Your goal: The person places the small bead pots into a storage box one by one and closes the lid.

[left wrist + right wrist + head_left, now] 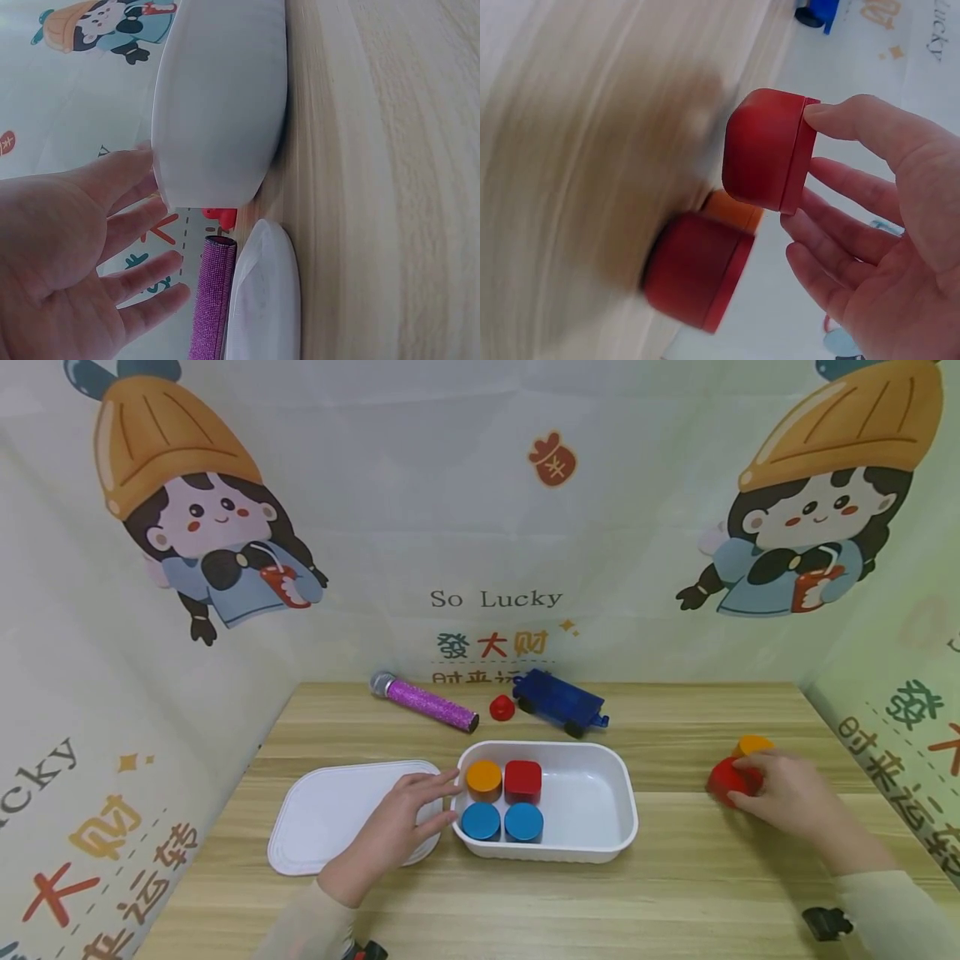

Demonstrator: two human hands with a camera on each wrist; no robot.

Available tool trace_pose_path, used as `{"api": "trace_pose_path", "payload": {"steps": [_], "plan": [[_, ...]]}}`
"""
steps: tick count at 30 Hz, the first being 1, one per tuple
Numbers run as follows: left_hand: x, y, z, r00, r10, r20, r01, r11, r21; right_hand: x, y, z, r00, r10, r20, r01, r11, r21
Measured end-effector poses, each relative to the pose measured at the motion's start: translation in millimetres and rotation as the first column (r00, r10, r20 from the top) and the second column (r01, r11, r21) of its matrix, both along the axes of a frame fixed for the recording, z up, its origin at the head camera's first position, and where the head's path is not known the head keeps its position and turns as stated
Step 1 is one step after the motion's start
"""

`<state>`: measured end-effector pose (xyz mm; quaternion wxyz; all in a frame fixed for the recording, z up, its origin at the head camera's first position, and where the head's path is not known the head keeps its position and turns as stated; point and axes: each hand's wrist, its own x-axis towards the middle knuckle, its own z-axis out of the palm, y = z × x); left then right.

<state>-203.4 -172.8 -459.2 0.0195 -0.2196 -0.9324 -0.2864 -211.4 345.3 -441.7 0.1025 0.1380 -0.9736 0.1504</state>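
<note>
My right hand (783, 793) pinches a small red lidded tin (769, 150) between thumb and fingers. In the right wrist view the held tin appears raised off the table. A second red tin (697, 270) and an orange tin (735, 208) stand just beside it; in the head view my hand covers part of this group. My left hand (397, 818) touches the left rim of a white plastic box (588, 852), its fingers loosely extended. In the left half of that box sit an orange tin (483, 781), a red tin (522, 782) and two blue tins (481, 822).
A white lid (330, 810) lies left of the box, partly under my left hand. Behind the box are a purple glitter microphone (427, 700), a small red knob-like piece (502, 707) and a blue toy cart (558, 700). Printed cloth (480, 527) surrounds the wooden table (525, 910).
</note>
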Motion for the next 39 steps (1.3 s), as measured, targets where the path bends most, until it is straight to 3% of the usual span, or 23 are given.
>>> {"api": "trace_pose_path", "payload": {"steps": [6, 11, 24, 31, 39], "plan": [[0.1, 0.4, 1.3, 1.0, -0.002, -0.001, 0.002, 1.0, 0.004, 5.5, -22, 11.2, 0.999, 0.044, -0.028, -0.045, 0.997, -0.062], [0.3, 0.4, 1.7, 1.0, 0.002, 0.018, -0.002, 1.0, 0.0, 9.2, -45, 26.4, 0.994, 0.075, -0.077, -0.08, 0.995, -0.057], [0.5, -0.4, 2.1, 1.0, 0.004, 0.015, -0.004, 1.0, -0.003, 10.1, -101, 60.0, 0.984, 0.165, -0.068, -0.172, 0.977, -0.126], [0.5, -0.7, 1.0, 1.0, 0.008, 0.024, -0.008, 1.0, 0.0, 0.9, -128, 58.6, 0.977, 0.213, -0.006, -0.212, 0.968, -0.137], [0.0, -1.9, 1.8, 1.0, 0.005, 0.025, -0.005, 1.0, -0.002, -14.6, -155, 34.9, 0.957, 0.281, 0.076, -0.269, 0.953, -0.136]]}}
